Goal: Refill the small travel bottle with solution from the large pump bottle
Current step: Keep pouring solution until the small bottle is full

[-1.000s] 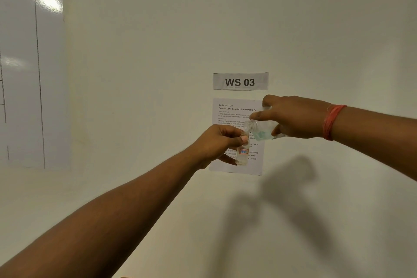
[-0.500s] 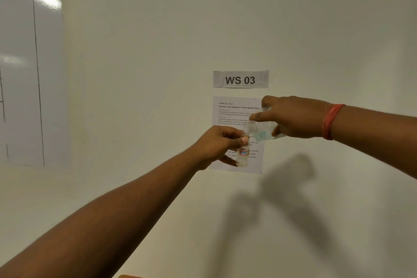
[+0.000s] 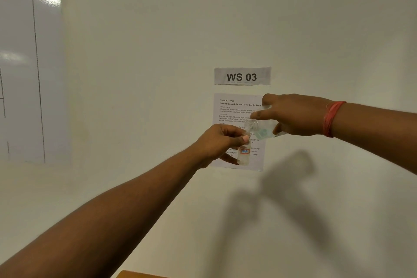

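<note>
My left hand (image 3: 220, 142) grips the small clear travel bottle (image 3: 244, 156) upright in the air; it has a small orange-edged label. My right hand (image 3: 293, 115) holds the larger clear bottle (image 3: 261, 128) tipped on its side, its open mouth pointing left and sitting just above the small bottle's top. Pale greenish liquid shows inside the larger bottle. No pump head or caps are in view. Both bottles are held up in front of a white wall.
A paper instruction sheet (image 3: 232, 110) and a "WS 03" label (image 3: 242, 76) are stuck on the wall behind my hands. A whiteboard (image 3: 24, 63) hangs at the left. A tan edge (image 3: 140, 274) shows at the bottom. My right wrist wears a red thread band (image 3: 331, 118).
Both hands and bottles keep nearly the same pose. The view has tilted slightly, so the wall signs sit a little higher in frame.
</note>
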`<state>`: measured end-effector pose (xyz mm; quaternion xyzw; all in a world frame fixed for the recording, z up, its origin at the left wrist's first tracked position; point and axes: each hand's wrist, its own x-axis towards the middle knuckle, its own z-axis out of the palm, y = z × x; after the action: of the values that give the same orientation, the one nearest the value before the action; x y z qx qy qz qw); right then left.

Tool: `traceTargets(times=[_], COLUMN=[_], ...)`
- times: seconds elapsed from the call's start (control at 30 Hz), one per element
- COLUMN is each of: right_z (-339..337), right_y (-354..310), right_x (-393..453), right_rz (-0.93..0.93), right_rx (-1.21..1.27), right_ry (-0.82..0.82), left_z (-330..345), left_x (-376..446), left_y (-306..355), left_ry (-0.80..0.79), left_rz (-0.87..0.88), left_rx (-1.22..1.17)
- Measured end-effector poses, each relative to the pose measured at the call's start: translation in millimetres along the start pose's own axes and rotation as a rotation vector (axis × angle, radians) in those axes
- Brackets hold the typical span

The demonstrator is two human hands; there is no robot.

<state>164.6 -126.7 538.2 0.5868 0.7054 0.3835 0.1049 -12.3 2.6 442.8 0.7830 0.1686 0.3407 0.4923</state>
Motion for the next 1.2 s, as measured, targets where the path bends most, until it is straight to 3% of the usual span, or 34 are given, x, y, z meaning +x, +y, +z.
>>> traceTargets(times=[1.2], right_z=[17], right_y=[-2], right_x=[10], right_rz=[-0.029], right_rx=[0.004], right_ry=[-0.037], left_z=[1], left_x=[6], left_y=[-20], left_ry=[-0.011], left_rz=[-0.008], left_rx=[-0.015])
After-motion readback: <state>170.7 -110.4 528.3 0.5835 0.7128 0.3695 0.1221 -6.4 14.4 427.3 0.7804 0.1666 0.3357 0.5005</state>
